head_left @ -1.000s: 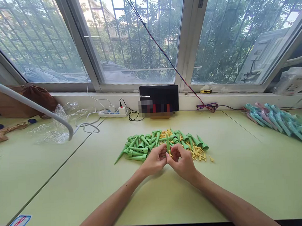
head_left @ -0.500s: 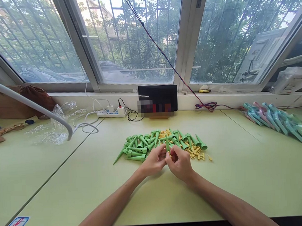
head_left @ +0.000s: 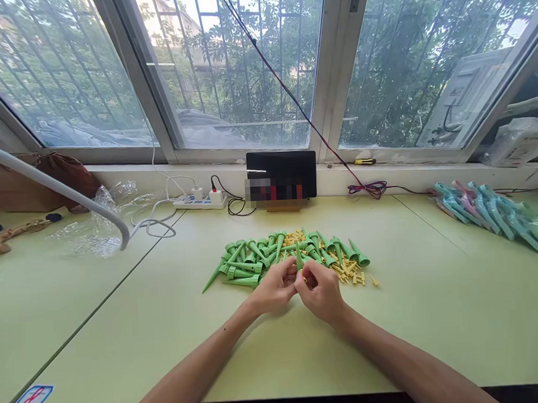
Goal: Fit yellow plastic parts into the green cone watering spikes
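Observation:
My left hand is closed around a green plastic watering spike, which stands with its point up between both hands. My right hand is closed too, its thumb and fingertips pinching a small yellow plastic piece at the lower part of the spike. Fingers partly hide that spot, so how far the two fit together cannot be seen. Just beyond my hands lies a loose heap of green spikes, with small yellow pieces scattered among them and to the right.
A dark tablet on a stand is at the back of the table. A power strip with cables and clear plastic wrap lie to the left. Wrapped blue and pink plastic items lie at the right. A yellow-handled tool rests on the sill.

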The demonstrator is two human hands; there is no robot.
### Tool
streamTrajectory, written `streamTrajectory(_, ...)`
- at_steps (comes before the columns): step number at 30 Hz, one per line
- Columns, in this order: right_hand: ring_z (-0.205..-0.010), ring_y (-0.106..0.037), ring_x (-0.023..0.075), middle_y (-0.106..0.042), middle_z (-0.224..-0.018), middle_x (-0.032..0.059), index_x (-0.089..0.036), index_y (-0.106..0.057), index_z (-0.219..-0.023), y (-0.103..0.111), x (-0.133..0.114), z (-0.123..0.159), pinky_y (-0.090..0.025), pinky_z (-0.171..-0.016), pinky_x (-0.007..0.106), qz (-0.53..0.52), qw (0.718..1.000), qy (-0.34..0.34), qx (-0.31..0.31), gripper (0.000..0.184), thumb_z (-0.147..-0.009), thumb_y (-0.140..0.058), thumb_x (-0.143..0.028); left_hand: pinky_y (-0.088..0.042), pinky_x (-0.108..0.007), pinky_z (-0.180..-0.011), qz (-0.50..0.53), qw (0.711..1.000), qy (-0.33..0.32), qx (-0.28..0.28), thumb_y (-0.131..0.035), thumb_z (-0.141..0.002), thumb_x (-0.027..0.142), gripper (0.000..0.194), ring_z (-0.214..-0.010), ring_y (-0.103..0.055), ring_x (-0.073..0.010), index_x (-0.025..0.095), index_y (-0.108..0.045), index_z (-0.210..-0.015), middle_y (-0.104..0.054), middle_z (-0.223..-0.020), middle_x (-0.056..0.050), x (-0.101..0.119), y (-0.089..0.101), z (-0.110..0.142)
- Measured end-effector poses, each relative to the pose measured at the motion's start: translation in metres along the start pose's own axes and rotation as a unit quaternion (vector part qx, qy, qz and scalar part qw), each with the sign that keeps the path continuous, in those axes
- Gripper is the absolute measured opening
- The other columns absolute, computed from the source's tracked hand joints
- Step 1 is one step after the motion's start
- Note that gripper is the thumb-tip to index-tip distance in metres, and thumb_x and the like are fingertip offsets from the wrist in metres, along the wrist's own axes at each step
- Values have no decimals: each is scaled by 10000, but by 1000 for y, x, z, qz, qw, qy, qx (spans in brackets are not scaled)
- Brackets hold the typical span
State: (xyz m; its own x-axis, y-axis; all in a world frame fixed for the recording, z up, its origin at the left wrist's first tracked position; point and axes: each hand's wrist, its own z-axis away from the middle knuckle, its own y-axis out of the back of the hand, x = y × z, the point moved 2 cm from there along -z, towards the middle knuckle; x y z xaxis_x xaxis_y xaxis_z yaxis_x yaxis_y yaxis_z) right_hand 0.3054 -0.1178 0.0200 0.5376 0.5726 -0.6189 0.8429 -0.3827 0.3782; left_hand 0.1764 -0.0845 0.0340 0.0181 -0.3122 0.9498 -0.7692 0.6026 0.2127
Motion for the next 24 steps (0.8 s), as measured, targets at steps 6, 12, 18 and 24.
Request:
streamTrajectory(6, -458, -345, 92, -353, -556, -64, -226, -349, -653, 0, 0, -1, -306, -455, 220, 3, 1000, -5, 1, 238, -811, -522, -185, -241, -216, -515, 17, 1000, 3, -2, -621, -845, 378, 387, -599, -246, -81, 208, -290, -738, -265, -658, 69, -1, 0, 0)
streamTrajectory(12, -464, -331, 91, -340, -559, -71, -227, -348, -670, 0, 1, 0, -307, -461, 220, -1, 1000, -15, 0, 242, -813, -541, -196, -305, -205, -538, 40, 999, 9, -4, -661, -810, 336, 349, -606, -313, -77, 192, -350, -746, -332, -661, 62, 1, -1, 0)
streamTrajectory(18, -473, -340, 89, -349, -566, -73, -226, -354, -678, 1, 2, 0, -318, -468, 214, -7, 1000, -22, 0, 243, -817, -552, -206, -354, -205, -577, 60, 998, 14, -7, -692, -785, 310, 339, -637, -384, -82, 184, -378, -766, -387, -691, 52, 1, -1, -1)
streamTrajectory(24, -472, -328, 84, -340, -562, -76, -221, -355, -674, 0, 2, 1, -300, -460, 208, -2, 1000, -10, 14, 237, -809, -547, -188, -320, -209, -567, 49, 999, 8, -13, -646, -823, 299, 323, -638, -358, -85, 190, -348, -762, -372, -689, 53, -1, 0, -1)
